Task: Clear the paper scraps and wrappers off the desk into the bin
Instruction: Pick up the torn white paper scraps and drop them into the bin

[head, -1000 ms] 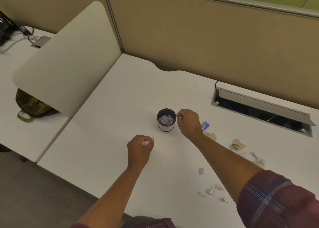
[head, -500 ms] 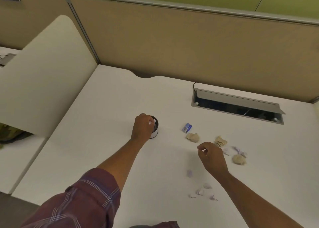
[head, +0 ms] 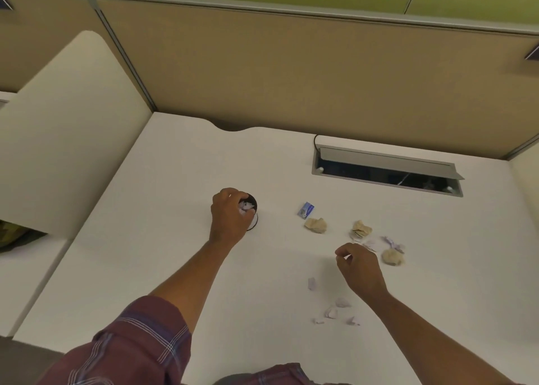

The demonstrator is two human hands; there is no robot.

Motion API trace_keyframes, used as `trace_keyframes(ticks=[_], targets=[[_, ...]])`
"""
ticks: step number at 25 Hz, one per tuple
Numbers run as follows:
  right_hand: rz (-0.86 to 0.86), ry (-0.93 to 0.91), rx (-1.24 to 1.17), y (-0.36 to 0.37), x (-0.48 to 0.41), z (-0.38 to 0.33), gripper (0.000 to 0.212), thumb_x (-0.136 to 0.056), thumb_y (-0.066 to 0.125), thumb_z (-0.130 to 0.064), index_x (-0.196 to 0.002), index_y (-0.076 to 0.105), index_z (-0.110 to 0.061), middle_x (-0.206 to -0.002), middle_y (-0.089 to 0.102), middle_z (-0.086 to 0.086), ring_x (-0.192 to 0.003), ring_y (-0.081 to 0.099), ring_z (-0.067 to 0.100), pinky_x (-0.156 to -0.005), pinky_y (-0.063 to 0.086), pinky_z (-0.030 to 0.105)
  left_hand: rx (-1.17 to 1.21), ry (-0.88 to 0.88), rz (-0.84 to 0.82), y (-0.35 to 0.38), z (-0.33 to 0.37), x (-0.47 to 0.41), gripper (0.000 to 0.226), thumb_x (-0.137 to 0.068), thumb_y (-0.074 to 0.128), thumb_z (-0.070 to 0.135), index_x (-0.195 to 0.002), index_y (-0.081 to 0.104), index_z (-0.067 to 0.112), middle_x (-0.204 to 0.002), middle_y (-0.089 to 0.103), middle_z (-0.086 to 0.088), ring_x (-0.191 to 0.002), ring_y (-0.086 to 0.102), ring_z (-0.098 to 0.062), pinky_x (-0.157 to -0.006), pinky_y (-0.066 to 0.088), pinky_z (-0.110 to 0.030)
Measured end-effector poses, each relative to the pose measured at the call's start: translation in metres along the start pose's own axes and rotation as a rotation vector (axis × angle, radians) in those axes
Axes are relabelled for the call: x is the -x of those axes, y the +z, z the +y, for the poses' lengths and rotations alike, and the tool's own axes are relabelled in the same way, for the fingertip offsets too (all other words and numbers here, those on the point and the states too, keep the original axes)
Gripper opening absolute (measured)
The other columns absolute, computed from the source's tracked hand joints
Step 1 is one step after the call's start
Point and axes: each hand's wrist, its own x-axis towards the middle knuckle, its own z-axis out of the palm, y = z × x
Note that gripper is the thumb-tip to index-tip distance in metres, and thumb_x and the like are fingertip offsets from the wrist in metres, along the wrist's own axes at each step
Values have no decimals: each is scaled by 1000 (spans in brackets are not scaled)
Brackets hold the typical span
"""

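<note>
- I see even, warm, fairly dim indoor light with a yellowish cast over everything.
- The white desk (head: 175, 268) shows no glare; shadows on it are soft and faint, the clearest a pale smudge just left of the right hand (head: 360, 268).
- The cable tray opening (head: 388, 174) is dark, its contents hard to read.
- Wide-angle bending curves the partition (head: 291, 72) top and desk edges towards the corners.
- Detail is soft overall; the small paper scraps (head: 335, 311) and sleeve (head: 131, 346) look slightly smeared.
</note>
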Motion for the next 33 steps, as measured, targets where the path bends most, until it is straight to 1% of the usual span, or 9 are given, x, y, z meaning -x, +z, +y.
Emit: trace_keyframes(ticks=[4, 7, 11, 14, 17, 20, 23, 29, 33], targets=[[2, -3, 31, -7, 8, 5, 12, -87, 66, -12, -90, 72, -23, -88, 70, -9, -70, 59, 0, -66, 37, 9, -16, 163, 70, 12, 0, 26, 28, -82, 78, 10, -109, 71, 9, -118, 66, -9, -114, 57, -34, -96, 52, -52], [-21, 9, 53, -10, 23, 17, 10, -89, 66, -13, -95, 72, -18, -93, 70, -4, -73, 60, 9, -70, 41, 18, -20, 232, -2, 33, 1, 53, 30, -85, 76, 10, -114, 68, 8, -121, 63, -10, -124, 55, -34, -106, 48, -52], [-80, 33, 116, -9, 47, 39, 16, -92, 66, -20, -107, 70, -16, -104, 68, 3, -92, 64, 20, -79, 44, 25, -15, 134, -331, 65, 10, 96, 46, -89, 76, 24, -131, 61, 14, -132, 55, -6, -124, 53, -28, -104, 50, -47], [-210, 44, 216, -5, 64, 53, 37, -94, 67, -34, -126, 62, -16, -120, 58, 7, -110, 60, 24, -92, 50, 36, -173, 111, -619, 88, 18, 123, 82, -82, 80, 49, -150, 43, 19, -152, 41, -2, -140, 41, -25, -113, 43, -39], [-304, 51, 278, 2, 77, 59, 60, -87, 73, -45, -138, 52, -20, -129, 48, 8, -116, 57, 27, -94, 52, 41, -313, 196, -724, 108, 25, 148, 103, -69, 84, 61, -151, 36, 22, -156, 35, -1, -139, 39, -28, -112, 44, -41], [-366, 40, 326, 13, 84, 60, 77, -80, 82, -40, -146, 44, -27, -139, 40, 6, -122, 54, 29, -94, 55, 42, -373, 271, -770, 123, 24, 168, 105, -67, 88, 56, -150, 34, 22, -156, 32, 0, -138, 38, -28, -111, 46, -39], [-382, 22, 366, 23, 86, 61, 81, -79, 83, -33, -148, 41, -28, -143, 36, 7, -123, 53, 31, -95, 55, 43, -343, 302, -776, 132, 19, 179, 98, -75, 88, 40, -153, 34, 19, -157, 31, -2, -140, 38, -27, -112, 46, -37], [-309, 6, 313, 43, 89, 52, 55, -88, 71, -45, -135, 54, -22, -133, 44, 10, -116, 55, 31, -89, 54, 41, -276, 302, -752, 138, 19, 187, 70, -87, 80, 34, -145, 48, 12, -143, 45, -4, -131, 48, -23, -110, 48, -35], [-270, 19, 330, 50, 91, 43, 37, -91, 67, -37, -121, 62, -17, -121, 48, 8, -106, 55, 29, -80, 55, 39, -269, 316, -740, 141, 18, 195, 53, -93, 73, 32, -138, 56, 11, -134, 50, -4, -121, 52, -21, -105, 49, -34]])
